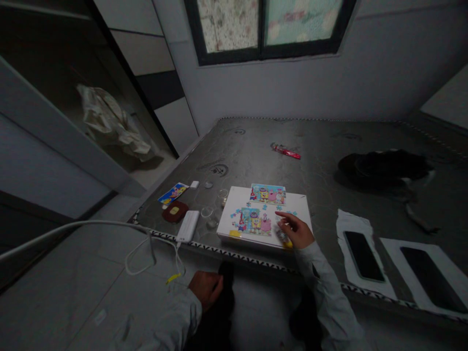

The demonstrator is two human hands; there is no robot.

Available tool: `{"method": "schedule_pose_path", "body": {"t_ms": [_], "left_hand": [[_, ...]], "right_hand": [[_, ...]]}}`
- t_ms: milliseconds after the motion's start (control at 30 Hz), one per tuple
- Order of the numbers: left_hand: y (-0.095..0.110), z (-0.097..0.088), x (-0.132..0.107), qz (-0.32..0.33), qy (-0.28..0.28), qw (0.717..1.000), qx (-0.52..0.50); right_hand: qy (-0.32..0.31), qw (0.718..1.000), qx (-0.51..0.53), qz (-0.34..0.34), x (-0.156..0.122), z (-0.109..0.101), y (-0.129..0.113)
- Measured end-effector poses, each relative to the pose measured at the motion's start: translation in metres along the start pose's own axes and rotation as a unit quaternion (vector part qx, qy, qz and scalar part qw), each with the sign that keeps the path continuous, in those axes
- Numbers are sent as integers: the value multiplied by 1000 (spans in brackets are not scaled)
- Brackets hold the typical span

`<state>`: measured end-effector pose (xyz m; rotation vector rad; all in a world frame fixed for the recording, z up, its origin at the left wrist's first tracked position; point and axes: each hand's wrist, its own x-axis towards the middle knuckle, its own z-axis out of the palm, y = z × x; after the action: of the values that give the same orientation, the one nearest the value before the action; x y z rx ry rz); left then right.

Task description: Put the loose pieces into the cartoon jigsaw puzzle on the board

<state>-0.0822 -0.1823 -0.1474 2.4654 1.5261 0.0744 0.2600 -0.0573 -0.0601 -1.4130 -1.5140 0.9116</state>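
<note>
A partly joined cartoon jigsaw puzzle (256, 222) lies on a white box (234, 195) at the near edge of the mattress-like surface. Behind it on the box is a picture card (268, 193) with similar characters, and loose puzzle pieces (279, 207) are scattered between. My right hand (298, 231) hovers at the box's right side, just right of the joined pieces. Its index finger stretches toward the loose pieces, with fingers apart and nothing visible in them. Below the surface's edge, my left hand (206, 288) rests by my leg, fingers curled in and nothing seen in them.
Left of the box are a white power bank (188, 226) with a cable, a brown case (175, 212), a blue card (173, 194) and small clear containers (207, 212). Two phones (364, 256) lie at right. A red packet (287, 152) and a dark bundle (387, 165) lie farther back.
</note>
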Motion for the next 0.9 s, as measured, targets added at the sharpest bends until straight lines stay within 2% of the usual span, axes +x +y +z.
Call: {"method": "schedule_pose_path", "body": {"t_ms": [133, 367, 900], "left_hand": [[1, -1, 0, -4, 2, 1000, -2], [1, -2, 1, -5, -1, 1000, -5], [0, -2, 2, -11, -6, 1000, -3]], "right_hand": [[-31, 998, 52, 2, 0, 1, -6], [-47, 994, 102, 12, -2, -1, -12], [3, 986, 159, 48, 2, 4, -13]]}}
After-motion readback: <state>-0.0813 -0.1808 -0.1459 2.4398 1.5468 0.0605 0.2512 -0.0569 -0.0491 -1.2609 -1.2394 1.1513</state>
